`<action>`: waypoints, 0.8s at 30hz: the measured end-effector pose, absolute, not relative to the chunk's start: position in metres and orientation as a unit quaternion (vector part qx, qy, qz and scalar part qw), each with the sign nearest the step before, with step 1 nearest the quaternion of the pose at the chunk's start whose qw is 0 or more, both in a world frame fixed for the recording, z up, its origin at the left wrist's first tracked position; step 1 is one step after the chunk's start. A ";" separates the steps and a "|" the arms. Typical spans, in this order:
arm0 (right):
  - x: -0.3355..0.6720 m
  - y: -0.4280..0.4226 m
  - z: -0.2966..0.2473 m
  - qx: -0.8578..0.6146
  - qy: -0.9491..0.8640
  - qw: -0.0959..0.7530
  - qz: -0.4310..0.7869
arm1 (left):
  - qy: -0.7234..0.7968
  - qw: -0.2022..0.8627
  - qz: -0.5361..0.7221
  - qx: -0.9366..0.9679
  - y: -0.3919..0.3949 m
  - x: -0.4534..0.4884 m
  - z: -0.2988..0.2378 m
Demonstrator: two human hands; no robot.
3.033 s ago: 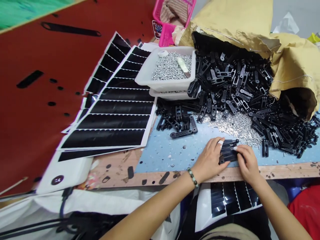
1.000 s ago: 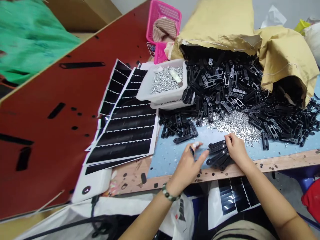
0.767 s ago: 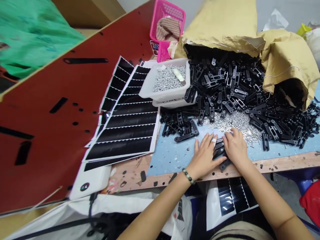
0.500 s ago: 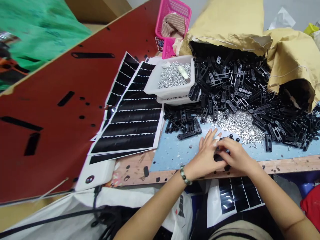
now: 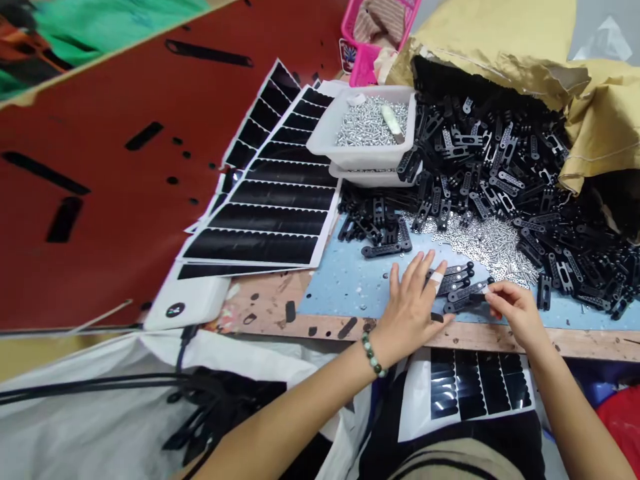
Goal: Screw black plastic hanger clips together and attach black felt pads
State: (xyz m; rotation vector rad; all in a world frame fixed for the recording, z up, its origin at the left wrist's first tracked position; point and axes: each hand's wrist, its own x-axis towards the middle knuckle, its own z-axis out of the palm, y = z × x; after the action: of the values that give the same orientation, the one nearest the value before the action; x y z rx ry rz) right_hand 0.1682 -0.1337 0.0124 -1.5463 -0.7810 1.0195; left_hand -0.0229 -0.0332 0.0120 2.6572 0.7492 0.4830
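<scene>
Several black plastic strips with holes [image 5: 457, 287] lie fanned on the blue mat [image 5: 340, 293], close to the table's front edge. My left hand [image 5: 413, 310] rests flat beside them with its fingers spread. Its taped finger lies against the strips' left ends, and a bead bracelet circles the wrist. My right hand [image 5: 515, 313] pinches the right end of one strip between thumb and fingers. Just beyond the strips, a spill of small silver screws [image 5: 480, 243] covers the mat.
A heap of black plastic parts [image 5: 480, 167] pours from a torn gold paper sack [image 5: 500, 33]. A white tub of screws [image 5: 363, 157] stands left of it, beside sheets of black stickers [image 5: 280, 193]. Another sticker sheet [image 5: 470, 387] lies below the table edge.
My hands have parted: the right hand has moved rightward from on top of the strips and now pinches one strip's end. The strips lie fanned out, and the view has shifted.
</scene>
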 end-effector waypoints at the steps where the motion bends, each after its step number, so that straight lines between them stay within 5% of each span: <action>1: 0.166 -0.133 0.012 -0.653 -0.327 0.528 0.434 | 0.244 0.165 0.172 0.940 -0.033 -0.027 0.014; 24: 0.160 -0.116 0.015 -0.742 -0.563 0.250 0.264 | 0.166 0.236 0.095 0.953 -0.053 -0.041 0.013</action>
State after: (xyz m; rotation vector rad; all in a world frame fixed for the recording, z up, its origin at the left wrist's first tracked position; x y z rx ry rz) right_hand 0.1602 -0.1162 0.0147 -2.0209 -1.5327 0.7181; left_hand -0.0415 -0.0529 0.0129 2.6128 0.4541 0.2603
